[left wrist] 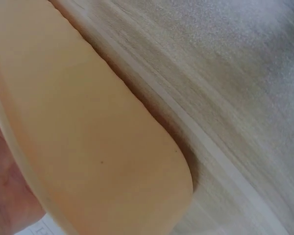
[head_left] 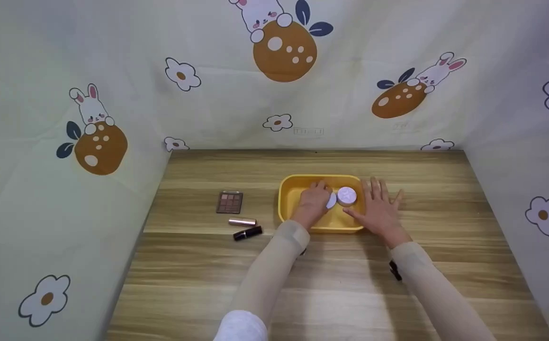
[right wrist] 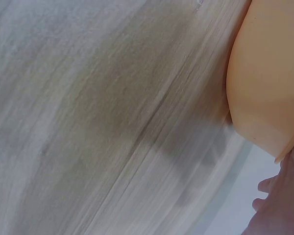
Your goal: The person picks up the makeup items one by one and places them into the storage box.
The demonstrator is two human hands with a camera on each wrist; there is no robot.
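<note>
A yellow plastic basin stands on the wooden table. Inside it, my left hand reaches down with bent fingers and holds a white round disc, partly hidden by the hand. Just right of that disc lies a round pale tin with a patterned lid. My right hand spreads its fingers over the basin's right rim, thumb inside. The left wrist view shows the basin's outer wall and part of the left hand at its edge. In the right wrist view, fingers show below the basin wall.
Left of the basin lie a brown eyeshadow palette, a pinkish metallic lipstick tube and a black lipstick tube. A cloth with rabbits and flowers walls the wooden table at the back and sides.
</note>
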